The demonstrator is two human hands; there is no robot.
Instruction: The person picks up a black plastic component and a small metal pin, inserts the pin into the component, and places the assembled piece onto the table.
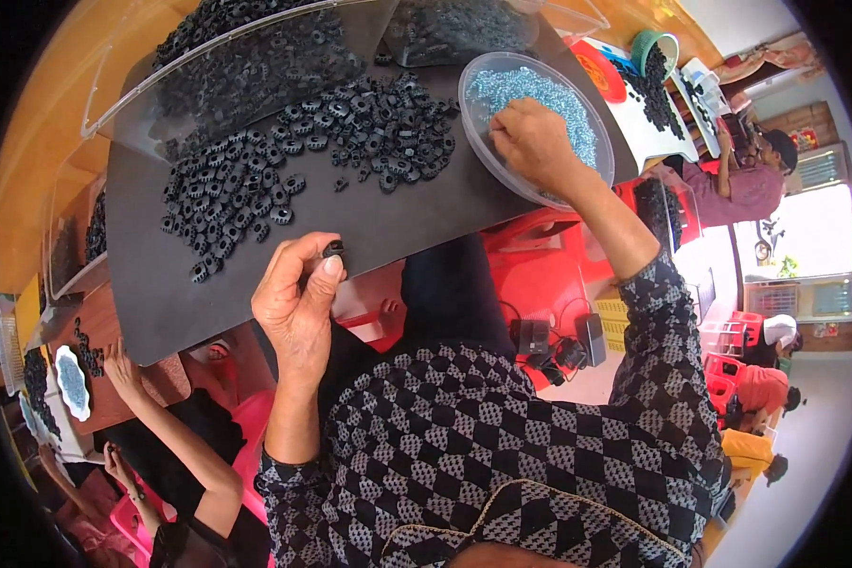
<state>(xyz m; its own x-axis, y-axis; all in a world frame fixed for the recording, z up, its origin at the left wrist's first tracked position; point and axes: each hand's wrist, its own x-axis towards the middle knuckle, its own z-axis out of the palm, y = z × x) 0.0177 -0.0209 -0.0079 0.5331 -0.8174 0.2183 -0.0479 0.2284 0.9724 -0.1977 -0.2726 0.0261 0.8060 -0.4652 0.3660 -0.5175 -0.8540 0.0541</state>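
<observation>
Pinched between the thumb and forefinger of the left hand (pixel 296 308) was a small black toothed plastic ring (pixel 332 249), held just above the near edge of a dark grey flat board (pixel 379 222) that served as the work surface. Farther up the board lay a loose spread of matching small black gear-shaped rings (pixel 303 161), thick toward the left and thinning to single pieces nearer the middle. At the board's right side sat a round clear plastic tub (pixel 478 123) of small pale blue-silver screws (pixel 530 90); the right hand (pixel 532 142) was lowered into it, fingers curled down among the screws, though whether they had closed on any could not be told. Beyond the spread stood a clear plastic bin (pixel 246 66) heaped with more black rings, and a second clear container (pixel 454 28) of dark parts was beside it. Off the far right corner a red flat packet with a yellow mark (pixel 598 71) lay on a white table, near a green-rimmed bowl (pixel 655 47) of black pieces. Another person in a maroon top (pixel 738 185) sat there. At lower left, a co-worker's arm (pixel 147 398) reached beside a white oval dish (pixel 71 381).
</observation>
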